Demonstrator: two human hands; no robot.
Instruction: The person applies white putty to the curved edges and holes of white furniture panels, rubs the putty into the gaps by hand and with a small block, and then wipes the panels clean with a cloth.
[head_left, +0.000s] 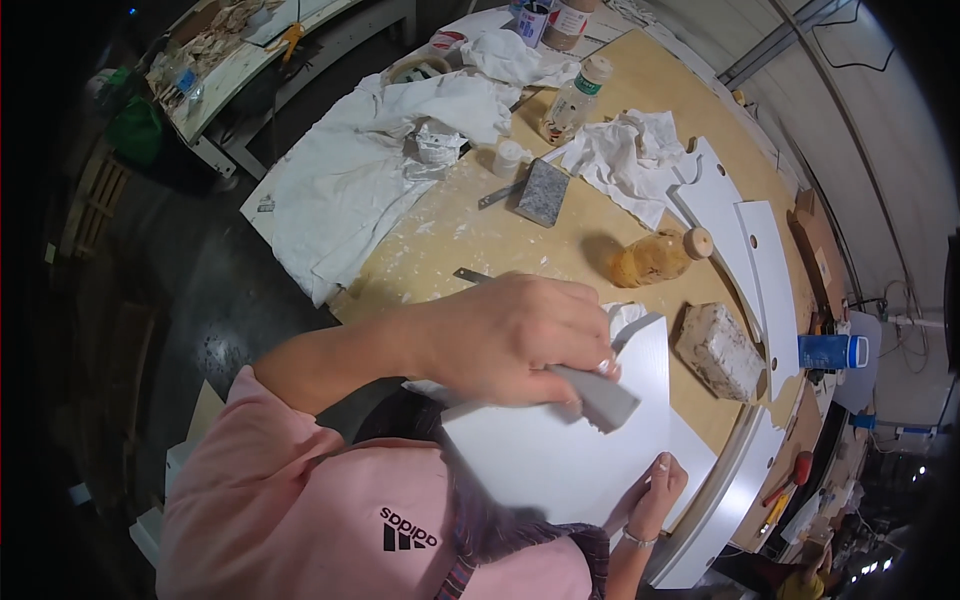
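My left hand reaches across from the left, fingers wrapped round a grey sanding block. The block rests against the face of a white panel with angled edges, which is tilted up in front of my body. Lower right, my right hand grips the panel's edge, its fingers partly hidden by the panel. Beyond the panel are a plastic bottle of amber liquid and a white, brown-stained block. A flat metal strip juts out from behind my left hand.
On the table lie a grey speckled block, a crumpled white cloth and a clear bottle. White sheeting covers the left side. Curved white panels line the right edge near a blue bottle.
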